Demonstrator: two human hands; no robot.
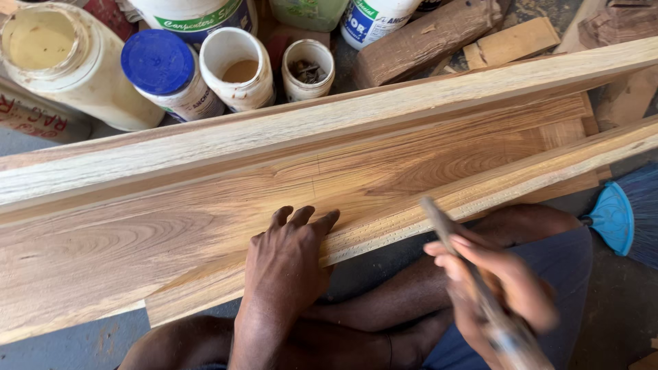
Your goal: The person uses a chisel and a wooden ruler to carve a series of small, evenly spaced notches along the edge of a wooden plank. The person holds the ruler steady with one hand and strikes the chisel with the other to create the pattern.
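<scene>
A long wooden board assembly (226,199) with raised strips along both edges lies across my lap and the floor. My left hand (288,264) rests flat on its near edge strip, fingers together and pressing down. My right hand (504,284) is blurred with motion and grips a thin stick-like tool (452,236), possibly a brush handle, whose tip points toward the near strip of the board. The tool's lower end is hidden by blur.
Several plastic tubs stand beyond the board: a cream jar (62,62), a blue-lidded jar (168,72), an open white cup of brown liquid (238,68), a small cup of nails (308,68). Wood offcuts (425,38) lie far right. A blue broom (627,216) lies at right.
</scene>
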